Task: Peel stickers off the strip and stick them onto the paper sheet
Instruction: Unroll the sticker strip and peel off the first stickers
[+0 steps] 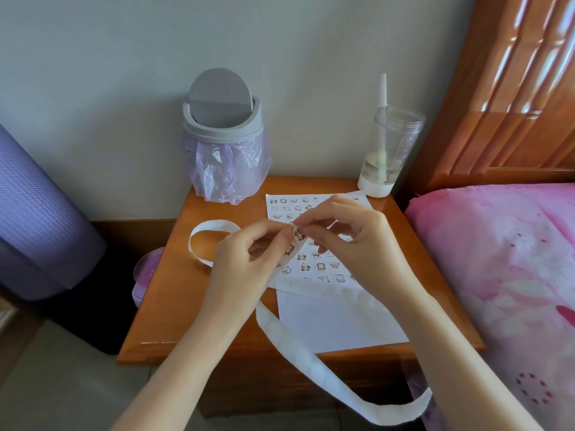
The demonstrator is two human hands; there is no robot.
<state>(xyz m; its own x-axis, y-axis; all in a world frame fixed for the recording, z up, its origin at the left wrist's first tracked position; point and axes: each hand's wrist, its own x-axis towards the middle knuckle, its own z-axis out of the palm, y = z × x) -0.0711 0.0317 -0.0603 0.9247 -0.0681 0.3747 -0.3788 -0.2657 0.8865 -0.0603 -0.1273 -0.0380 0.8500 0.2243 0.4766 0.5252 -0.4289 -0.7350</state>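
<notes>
A long white backing strip [311,362] loops over the wooden bedside table's left side and hangs off its front edge. My left hand [245,262] pinches the strip above the table. My right hand [348,241] pinches a small cartoon sticker [299,234] at the strip's held end, fingertips touching those of my left hand. Under both hands lies a white paper sheet [336,318] with several rows of small stickers on its far half; its near half is blank.
The wooden bedside table [174,306] carries a grey swing-lid bin with a lilac bag [224,141] at the back and a clear tumbler with a straw [387,150] at the back right. A pink bed [504,275] lies right, a purple rolled mat [34,219] left.
</notes>
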